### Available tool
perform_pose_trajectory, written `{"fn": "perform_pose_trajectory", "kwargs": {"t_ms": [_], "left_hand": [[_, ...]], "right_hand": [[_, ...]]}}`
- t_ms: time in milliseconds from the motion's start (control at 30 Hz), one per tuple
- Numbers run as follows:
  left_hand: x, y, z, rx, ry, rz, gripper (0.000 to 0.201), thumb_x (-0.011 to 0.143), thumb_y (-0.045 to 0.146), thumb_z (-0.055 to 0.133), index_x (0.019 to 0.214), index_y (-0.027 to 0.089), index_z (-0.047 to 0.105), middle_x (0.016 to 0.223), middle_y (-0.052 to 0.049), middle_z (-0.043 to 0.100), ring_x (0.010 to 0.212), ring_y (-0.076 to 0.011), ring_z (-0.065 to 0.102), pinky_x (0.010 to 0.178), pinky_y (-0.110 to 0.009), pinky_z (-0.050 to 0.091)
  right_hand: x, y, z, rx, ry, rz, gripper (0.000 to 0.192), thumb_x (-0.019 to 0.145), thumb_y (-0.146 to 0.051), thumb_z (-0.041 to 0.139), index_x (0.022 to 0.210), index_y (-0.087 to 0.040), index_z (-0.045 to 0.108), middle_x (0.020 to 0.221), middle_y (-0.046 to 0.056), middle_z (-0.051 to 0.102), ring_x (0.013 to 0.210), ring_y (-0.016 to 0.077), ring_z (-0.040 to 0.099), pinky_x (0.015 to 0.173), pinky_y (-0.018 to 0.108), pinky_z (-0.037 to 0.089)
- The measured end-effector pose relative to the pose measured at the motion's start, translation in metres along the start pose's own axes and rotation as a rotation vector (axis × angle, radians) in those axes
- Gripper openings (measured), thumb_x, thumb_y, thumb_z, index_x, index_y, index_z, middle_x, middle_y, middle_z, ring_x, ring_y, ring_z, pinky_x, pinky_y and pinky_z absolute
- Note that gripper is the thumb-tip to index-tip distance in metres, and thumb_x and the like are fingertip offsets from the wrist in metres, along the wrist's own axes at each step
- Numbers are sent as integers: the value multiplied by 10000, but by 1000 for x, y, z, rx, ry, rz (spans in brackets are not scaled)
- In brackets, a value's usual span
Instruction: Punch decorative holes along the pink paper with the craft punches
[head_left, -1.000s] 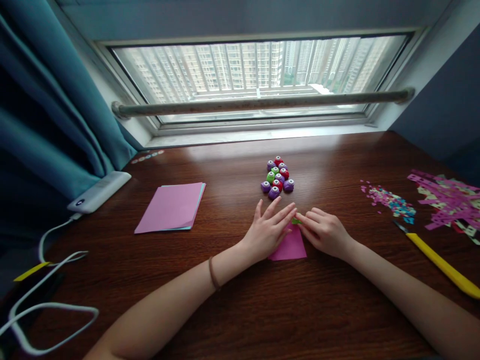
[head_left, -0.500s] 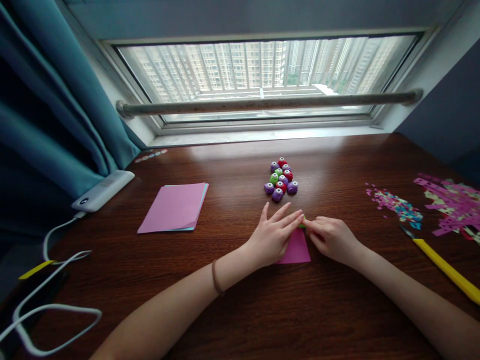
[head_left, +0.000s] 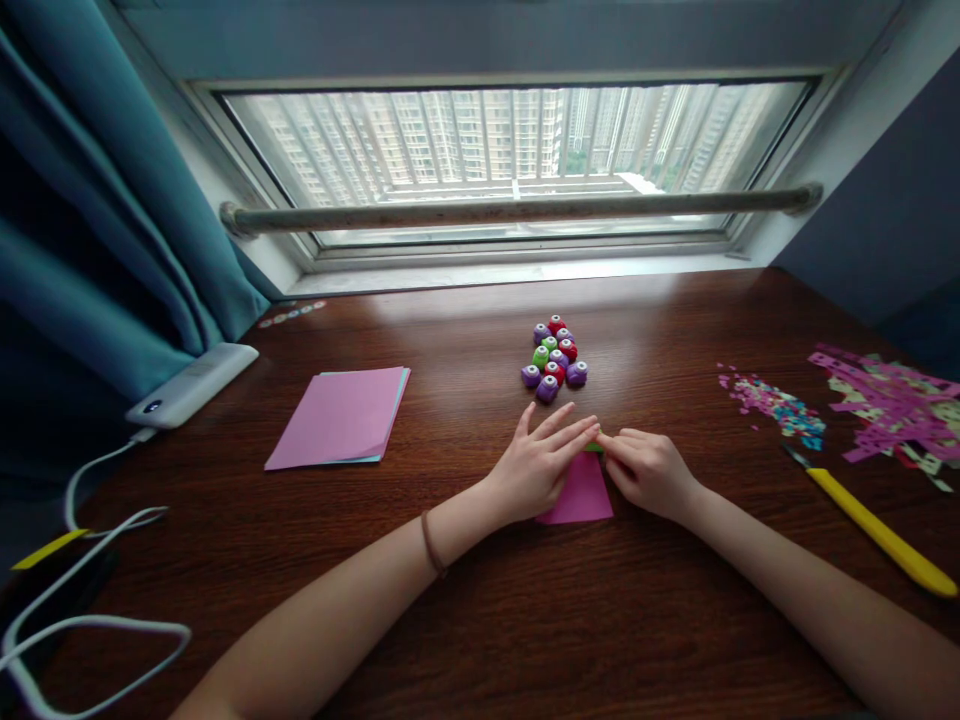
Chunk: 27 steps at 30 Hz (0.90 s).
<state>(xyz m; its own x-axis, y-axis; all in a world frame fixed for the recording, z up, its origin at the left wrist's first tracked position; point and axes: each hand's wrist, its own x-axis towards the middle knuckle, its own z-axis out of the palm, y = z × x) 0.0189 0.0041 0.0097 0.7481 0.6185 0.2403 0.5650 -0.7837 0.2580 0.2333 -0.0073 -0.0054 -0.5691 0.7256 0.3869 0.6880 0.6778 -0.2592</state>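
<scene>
Flat over a small sheet of pink paper (head_left: 586, 495) on the tabletop lies my left hand (head_left: 536, 468), fingers spread, its fingertips at a narrow green edge (head_left: 593, 447) at the sheet's far end. My right hand (head_left: 649, 472) rests at the right of the sheet. Its index fingertip reaches the green edge beside my left fingertips; the other fingers are curled in, and whatever they hold, if anything, is hidden. Part of the pink paper is covered by my left hand. Just beyond my hands stands a cluster of small purple, red and green figures (head_left: 553, 362) with eye-like tops.
Pink and blue sheets (head_left: 337, 415) lie stacked at left, near a white power bank (head_left: 193, 385) with a cable (head_left: 97, 615). Paper bits (head_left: 776, 405), paper strips (head_left: 900, 410) and a yellow craft knife (head_left: 881, 530) are at right. A window (head_left: 517, 150) is behind.
The whole view has shifted slightly, so things sit a little further left. Both hands keep nearly the same place on the paper.
</scene>
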Motion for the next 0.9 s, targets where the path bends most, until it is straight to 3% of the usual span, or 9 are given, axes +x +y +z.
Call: {"fn": "perform_pose_trajectory", "kwargs": {"t_ms": [100,233,367,433,600,767,900], "left_hand": [[-1,-1,1,6,5,-10,529,897,215,357,1403,243,205,1437,-14,295,1365,-207,97,1090,-500,45],[-3,1,0,6,63,-67,580,887,286,418,1402,137,195,1452,-99,246,1365,-237,71,1098,-485,78],[-5,2,2,-1,93,-145,569,845,396,498,1306,99,345,1423,-166,272,1355,-284,96,1088,-523,105],[-6,2,3,-5,77,-166,542,818,439,530,1231,108,416,1388,-177,314,1348,-303,115,1081,-538,116],[-5,2,3,-15,41,-174,430,808,441,537,1107,138,479,1291,-151,399,1327,-301,164,1085,-524,128],[-5,2,0,-33,28,-161,369,810,406,536,1060,139,486,1225,-132,432,1299,-290,216,1091,-495,141],[-5,2,-1,-57,30,-153,340,805,392,541,1032,145,488,1196,-126,446,1278,-286,248,1085,-497,160]], "right_hand": [[-1,0,2,43,49,-3,320,854,-128,413,1130,-98,571,779,72,637,670,183,541,640,293,435],[-2,-1,-1,178,55,108,375,881,-163,403,1244,-141,496,800,49,633,638,147,553,633,264,438],[-1,0,-1,241,54,271,437,894,-276,438,1302,-118,428,652,5,587,530,135,529,547,244,417],[1,0,1,220,-3,307,448,881,-322,475,1280,-121,455,621,-1,576,522,146,528,530,247,410],[3,1,1,267,-53,300,320,876,-291,485,1167,-174,551,887,42,647,633,151,563,615,254,440],[3,6,-1,363,85,412,301,860,-360,513,1066,-155,590,595,-18,534,491,132,468,493,239,387],[4,15,-5,330,161,466,327,833,-410,539,1020,-152,610,578,-16,523,493,133,464,488,241,382]]}}
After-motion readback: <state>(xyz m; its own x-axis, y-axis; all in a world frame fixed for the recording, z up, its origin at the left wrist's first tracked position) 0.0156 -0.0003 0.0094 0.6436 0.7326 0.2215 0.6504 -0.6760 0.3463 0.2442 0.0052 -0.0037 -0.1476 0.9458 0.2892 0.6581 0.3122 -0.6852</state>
